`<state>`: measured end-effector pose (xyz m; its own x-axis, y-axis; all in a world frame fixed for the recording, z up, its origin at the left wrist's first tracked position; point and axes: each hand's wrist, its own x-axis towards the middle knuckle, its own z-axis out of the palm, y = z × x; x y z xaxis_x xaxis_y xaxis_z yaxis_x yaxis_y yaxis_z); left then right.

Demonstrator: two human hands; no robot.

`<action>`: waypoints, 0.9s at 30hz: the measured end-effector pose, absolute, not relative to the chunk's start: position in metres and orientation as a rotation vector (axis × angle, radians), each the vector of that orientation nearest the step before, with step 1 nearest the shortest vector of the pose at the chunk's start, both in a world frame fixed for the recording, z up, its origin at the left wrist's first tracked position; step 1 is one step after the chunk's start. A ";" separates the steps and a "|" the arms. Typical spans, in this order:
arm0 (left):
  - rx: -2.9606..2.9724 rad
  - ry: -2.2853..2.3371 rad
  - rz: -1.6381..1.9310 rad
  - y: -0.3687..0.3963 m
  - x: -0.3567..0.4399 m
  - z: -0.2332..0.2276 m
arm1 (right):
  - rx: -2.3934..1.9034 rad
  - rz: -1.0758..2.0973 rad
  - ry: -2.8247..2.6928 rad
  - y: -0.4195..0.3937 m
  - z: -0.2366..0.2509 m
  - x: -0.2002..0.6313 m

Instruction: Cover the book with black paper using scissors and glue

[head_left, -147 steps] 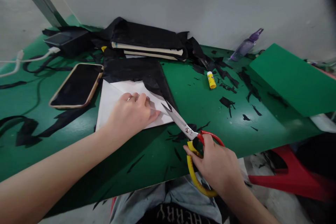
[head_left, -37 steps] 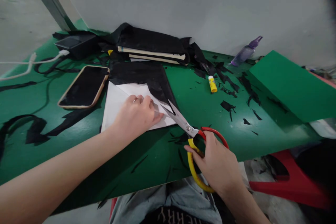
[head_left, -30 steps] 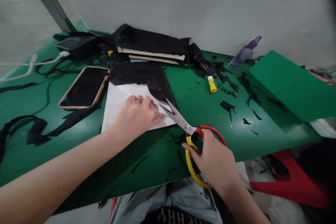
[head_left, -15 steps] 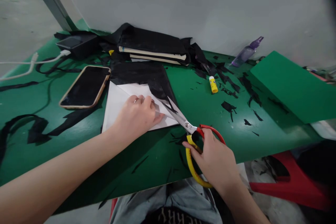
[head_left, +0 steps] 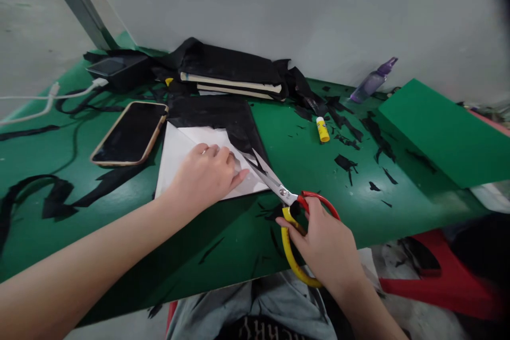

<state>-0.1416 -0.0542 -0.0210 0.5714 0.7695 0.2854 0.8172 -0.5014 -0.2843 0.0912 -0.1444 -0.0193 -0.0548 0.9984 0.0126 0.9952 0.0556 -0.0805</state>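
Note:
My right hand (head_left: 324,236) grips scissors (head_left: 283,191) with one red and one yellow handle. Their blades are slightly apart at the edge of a black sheet (head_left: 215,111), beside its black corner. White paper (head_left: 171,156) lies over the lower part of that sheet. On this paper rests my left hand (head_left: 209,170), fingers curled and thumb pointing toward the blades. The left fingertips are hidden; they seem to hold the paper's folded edge.
A phone (head_left: 129,133) lies left of the paper. Behind stand a black-covered stack (head_left: 231,64) and a dark box with white cables (head_left: 119,69). Rightward are a glue stick (head_left: 322,129), black scraps (head_left: 346,162), a purple spray bottle (head_left: 372,82) and a green board (head_left: 446,130).
The scissors have shifted very slightly left with my right hand. My left thumb has lifted a little, and the white edge beneath it shows less. The rest looks the same.

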 end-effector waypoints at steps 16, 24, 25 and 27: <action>-2.509 -0.988 -0.361 -0.054 -0.132 0.015 | -2.081 -0.028 -2.217 -0.146 -0.027 0.092; -2.721 -0.729 -0.358 -0.039 -0.118 0.014 | -2.077 -0.028 -2.182 -0.147 -0.028 0.091; -2.751 -0.688 -0.353 -0.038 -0.117 0.014 | -2.078 -0.028 -2.175 -0.147 -0.028 0.091; -2.793 -0.631 -0.337 -0.036 -0.114 0.014 | -2.078 -0.026 -2.165 -0.147 -0.028 0.091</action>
